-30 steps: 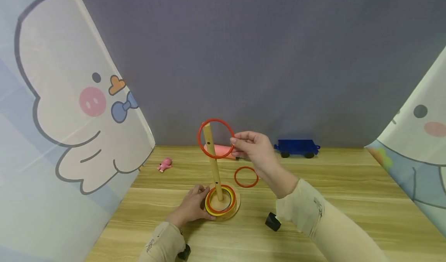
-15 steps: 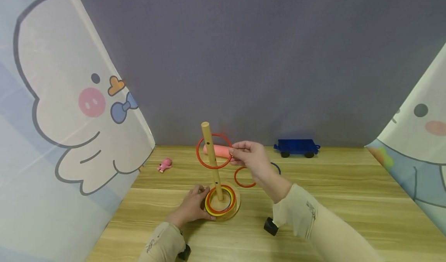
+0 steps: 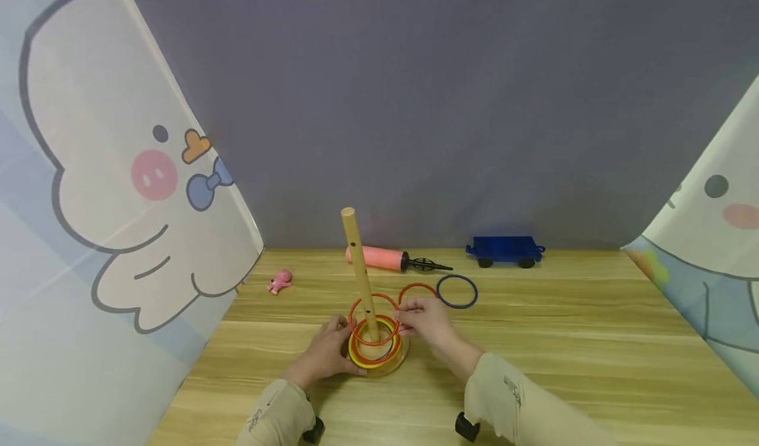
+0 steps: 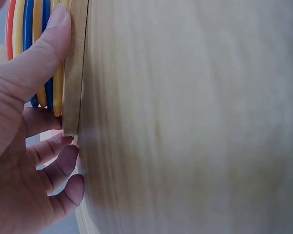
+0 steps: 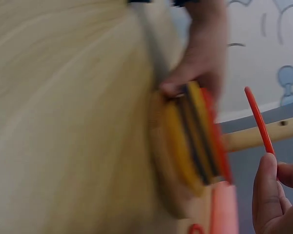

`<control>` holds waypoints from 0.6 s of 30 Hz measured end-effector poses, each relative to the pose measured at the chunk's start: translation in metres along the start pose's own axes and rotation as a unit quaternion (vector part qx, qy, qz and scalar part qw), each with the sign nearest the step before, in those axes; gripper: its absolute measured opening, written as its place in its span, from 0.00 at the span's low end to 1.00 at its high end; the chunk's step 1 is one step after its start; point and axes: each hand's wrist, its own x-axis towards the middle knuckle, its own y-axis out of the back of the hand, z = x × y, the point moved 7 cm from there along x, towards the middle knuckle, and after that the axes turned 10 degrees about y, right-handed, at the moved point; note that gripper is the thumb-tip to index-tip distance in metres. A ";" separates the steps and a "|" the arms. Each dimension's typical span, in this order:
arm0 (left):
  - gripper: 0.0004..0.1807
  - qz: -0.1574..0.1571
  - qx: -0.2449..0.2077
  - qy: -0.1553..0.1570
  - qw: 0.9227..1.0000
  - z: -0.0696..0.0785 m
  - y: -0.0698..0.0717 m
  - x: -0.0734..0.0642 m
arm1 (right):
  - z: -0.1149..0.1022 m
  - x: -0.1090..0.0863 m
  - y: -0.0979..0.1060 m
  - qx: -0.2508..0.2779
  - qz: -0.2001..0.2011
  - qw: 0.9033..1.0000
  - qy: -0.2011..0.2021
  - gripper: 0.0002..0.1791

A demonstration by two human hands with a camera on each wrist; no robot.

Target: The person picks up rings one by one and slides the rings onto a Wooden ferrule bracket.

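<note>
A wooden ring-toss stand (image 3: 358, 261) stands upright on the table, with a stack of red, yellow and blue rings (image 4: 28, 29) round the foot of its peg. My left hand (image 3: 323, 354) holds the stand at its round base (image 4: 74, 97), thumb across the rings and base edge, fingers curled at the far side. Between thumb and fingertips my right hand (image 3: 429, 324) pinches a red ring (image 5: 259, 119). That ring encircles the peg just above the stack, tilted, and appears apart from it in the right wrist view.
Behind the right hand lie another red ring (image 3: 418, 284) and a blue ring (image 3: 437, 292). Farther back are a pink hand pump (image 3: 382, 259) with a black nozzle and a blue toy wagon (image 3: 504, 250). A small pink toy figure (image 3: 281, 280) lies at left.
My right hand has brought the red ring down over the peg, from near its top to just above the stack. The left hand stays at the base.
</note>
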 end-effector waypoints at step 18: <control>0.60 0.001 0.005 0.002 1.000 -0.002 -0.001 0.002 | 0.040 0.023 0.064 -0.143 0.088 0.985 0.044 0.03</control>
